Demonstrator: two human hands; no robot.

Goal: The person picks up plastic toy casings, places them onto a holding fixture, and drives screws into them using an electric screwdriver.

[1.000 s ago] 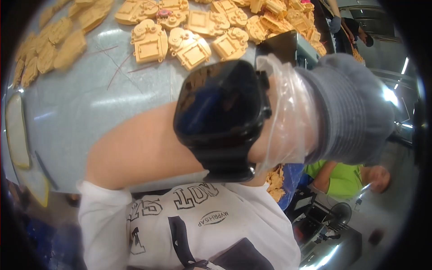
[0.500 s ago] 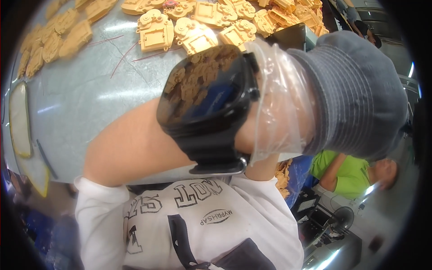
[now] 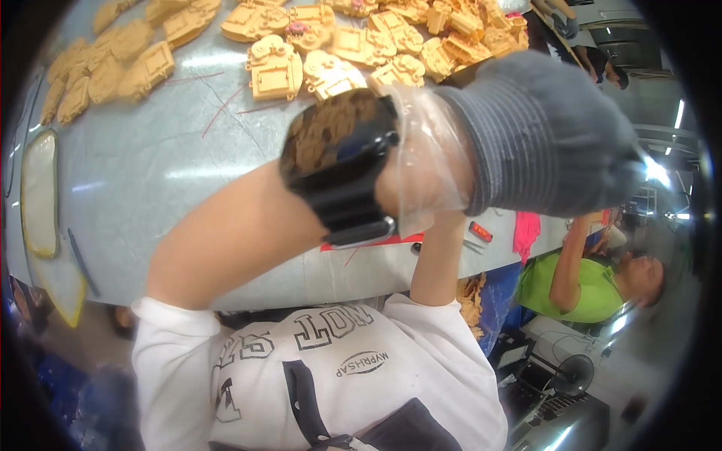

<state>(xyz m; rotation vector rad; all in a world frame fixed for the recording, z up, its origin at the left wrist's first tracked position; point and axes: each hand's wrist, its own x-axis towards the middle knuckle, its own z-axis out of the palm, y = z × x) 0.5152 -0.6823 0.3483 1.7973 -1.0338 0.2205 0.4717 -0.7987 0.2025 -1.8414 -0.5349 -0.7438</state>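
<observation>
My left forearm crosses the view toward the right, with a black smartwatch [image 3: 342, 143] on its wrist. A clear plastic cuff [image 3: 425, 158] shows between the watch and the knitted grey glove [image 3: 519, 143]. Inside that glove, my left hand [image 3: 556, 135] is raised close to the camera, blurred, with its fingers turned out of sight. My right forearm [image 3: 438, 259] rises behind it, and my right hand is hidden behind the left wrist and glove. Beyond my arms, several tan moulded parts [image 3: 274, 71] lie on the grey table [image 3: 150, 150].
More tan parts [image 3: 113, 64] lie at the far left. A flat yellow-edged pad [image 3: 40, 195] and a dark rod [image 3: 81, 263] are near the left edge. A red strip [image 3: 361, 242] and pink cloth [image 3: 526, 233] lie beyond my arms. A person in green [image 3: 579, 286] is at the right.
My raised left arm and glove have shifted left, and the watch looks smaller. More of my right forearm shows, with the red strip and pink cloth now uncovered behind it.
</observation>
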